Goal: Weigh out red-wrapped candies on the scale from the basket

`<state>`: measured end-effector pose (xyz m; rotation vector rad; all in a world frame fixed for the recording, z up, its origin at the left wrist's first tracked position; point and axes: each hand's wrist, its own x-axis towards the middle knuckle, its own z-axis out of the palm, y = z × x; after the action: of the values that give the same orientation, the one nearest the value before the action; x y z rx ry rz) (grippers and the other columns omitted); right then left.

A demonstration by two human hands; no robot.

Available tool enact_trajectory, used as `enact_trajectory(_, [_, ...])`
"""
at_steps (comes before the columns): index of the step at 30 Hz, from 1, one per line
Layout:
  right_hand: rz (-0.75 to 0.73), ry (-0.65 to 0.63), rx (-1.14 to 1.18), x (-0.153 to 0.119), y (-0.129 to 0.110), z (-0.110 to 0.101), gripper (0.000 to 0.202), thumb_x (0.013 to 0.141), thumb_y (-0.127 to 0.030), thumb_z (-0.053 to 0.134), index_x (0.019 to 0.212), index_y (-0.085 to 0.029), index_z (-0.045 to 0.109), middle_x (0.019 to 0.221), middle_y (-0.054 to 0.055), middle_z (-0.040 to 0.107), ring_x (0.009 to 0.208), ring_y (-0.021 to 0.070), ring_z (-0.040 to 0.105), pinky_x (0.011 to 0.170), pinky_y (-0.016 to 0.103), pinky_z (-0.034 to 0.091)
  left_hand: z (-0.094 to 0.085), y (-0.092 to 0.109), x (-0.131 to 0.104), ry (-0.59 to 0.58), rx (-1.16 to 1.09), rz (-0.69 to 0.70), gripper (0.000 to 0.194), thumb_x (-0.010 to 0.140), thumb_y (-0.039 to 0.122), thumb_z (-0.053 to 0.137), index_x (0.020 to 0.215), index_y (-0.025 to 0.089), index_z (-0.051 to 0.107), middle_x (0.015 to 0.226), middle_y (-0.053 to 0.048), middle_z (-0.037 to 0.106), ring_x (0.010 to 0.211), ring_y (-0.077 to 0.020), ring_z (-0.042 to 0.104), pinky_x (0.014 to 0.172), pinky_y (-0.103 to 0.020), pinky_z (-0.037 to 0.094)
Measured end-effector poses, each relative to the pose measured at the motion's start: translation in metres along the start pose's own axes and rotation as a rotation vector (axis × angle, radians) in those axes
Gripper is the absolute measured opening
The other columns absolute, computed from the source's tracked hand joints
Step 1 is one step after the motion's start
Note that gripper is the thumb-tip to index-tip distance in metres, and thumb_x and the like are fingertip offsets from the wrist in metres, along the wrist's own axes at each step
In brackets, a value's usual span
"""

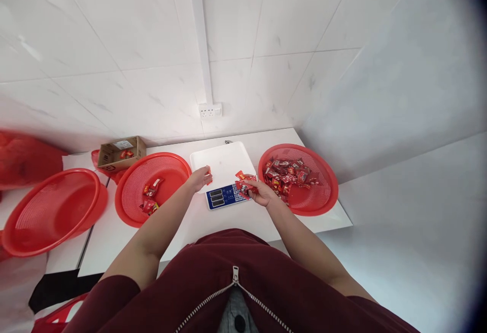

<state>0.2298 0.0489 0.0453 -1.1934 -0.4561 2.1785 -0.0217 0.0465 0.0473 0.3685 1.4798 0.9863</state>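
My right hand (261,193) grips several small red wrapped candies (242,189) over the front right of a digital scale, partly covering its blue keypad panel (224,196). Above the left side of the scale's white weighing plate (224,163), my left hand (199,179) is closed around something small and red-orange, seemingly a wrapped candy, mostly hidden by the fingers. Just right of the scale, a red mesh basket (329,191) holds a heap of red wrapped candies (285,175). Another red basket (173,163), left of the scale, has a few red packets (151,193) in it.
A third red basket (72,211) stands farther left. Behind the baskets is an open cardboard box (108,156) with small red packets inside. A red plastic bag (26,160) sits at the far left. The white table (182,236) meets a tiled wall with a socket (210,111).
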Motion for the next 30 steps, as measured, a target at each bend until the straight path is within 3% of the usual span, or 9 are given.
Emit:
enact_trajectory(3, [-0.001,0.001,0.01,-0.001,-0.001,0.008,0.03,0.067,-0.01,0.073,0.093,-0.02,0.06,0.075,-0.001,0.068,0.05,0.0061,0.061,0.037,0.01,0.043,0.012,-0.001,-0.011,-0.046,0.052,0.051,0.054,0.076,0.039,0.069,0.123,0.023,0.049,0.14,-0.013,0.041,0.127,-0.0259,0.041,0.1,-0.039,0.04])
enact_trajectory(5, [-0.002,-0.024,0.004,-0.001,-0.001,0.014,0.031,0.067,-0.01,0.073,0.093,-0.02,0.06,0.074,-0.001,0.068,0.052,0.0066,0.062,0.037,0.009,0.043,0.025,-0.002,-0.022,-0.108,0.086,0.085,0.055,0.074,0.041,0.071,0.123,0.027,0.051,0.141,-0.01,0.041,0.129,-0.0258,0.039,0.102,-0.04,0.038])
enact_trajectory(9, [0.023,-0.072,-0.038,0.0,-0.001,0.022,0.03,0.067,-0.011,0.074,0.091,-0.02,0.059,0.068,-0.003,0.066,0.049,0.0075,0.061,0.036,0.011,0.043,0.052,-0.008,-0.043,-0.329,0.121,0.066,0.043,0.071,0.042,0.073,0.107,0.021,0.062,0.114,-0.012,0.061,0.103,-0.0252,0.058,0.091,-0.044,0.046])
enact_trajectory(11, [0.024,-0.071,-0.054,0.001,-0.001,0.025,0.03,0.067,-0.011,0.074,0.091,-0.02,0.059,0.065,-0.004,0.064,0.048,0.0074,0.06,0.037,0.011,0.045,0.059,-0.011,-0.048,-0.384,0.113,0.062,0.037,0.07,0.039,0.074,0.099,0.018,0.063,0.099,-0.009,0.064,0.09,-0.0216,0.061,0.086,-0.044,0.049])
enact_trajectory(16, [-0.057,-0.015,0.05,0.006,-0.002,0.031,0.025,0.073,-0.012,0.071,0.092,-0.021,0.058,0.07,-0.004,0.066,0.053,0.0066,0.062,0.044,0.011,0.051,0.061,-0.01,-0.049,-0.332,0.046,0.078,0.03,0.074,0.037,0.072,0.09,0.019,0.055,0.094,-0.004,0.061,0.084,-0.0134,0.058,0.087,-0.038,0.049])
enact_trajectory(22, [-0.082,0.03,0.184,0.013,0.002,0.038,0.016,0.083,-0.01,0.06,0.093,-0.021,0.055,0.073,-0.002,0.068,0.059,0.0065,0.065,0.052,0.011,0.055,0.059,-0.008,-0.05,-0.351,0.017,0.054,0.047,0.064,0.031,0.081,0.101,0.022,0.053,0.103,-0.006,0.062,0.092,-0.0193,0.06,0.082,-0.042,0.051])
enact_trajectory(27, [-0.088,0.031,0.202,0.013,0.001,0.038,0.017,0.083,-0.006,0.059,0.094,-0.019,0.056,0.076,-0.001,0.069,0.065,0.0094,0.068,0.055,0.016,0.058,0.056,-0.011,-0.035,-0.256,-0.057,0.056,0.044,0.065,0.023,0.08,0.098,0.02,0.05,0.09,-0.004,0.064,0.071,-0.0112,0.06,0.065,-0.024,0.047])
enact_trajectory(30, [-0.091,0.046,0.208,0.014,0.0,0.034,0.02,0.081,-0.006,0.062,0.096,-0.019,0.057,0.076,0.0,0.068,0.068,0.0118,0.07,0.053,0.017,0.058,0.052,-0.008,-0.021,-0.175,-0.109,0.066,0.036,0.069,0.019,0.076,0.09,0.019,0.047,0.086,-0.003,0.064,0.066,-0.0081,0.058,0.061,-0.021,0.045])
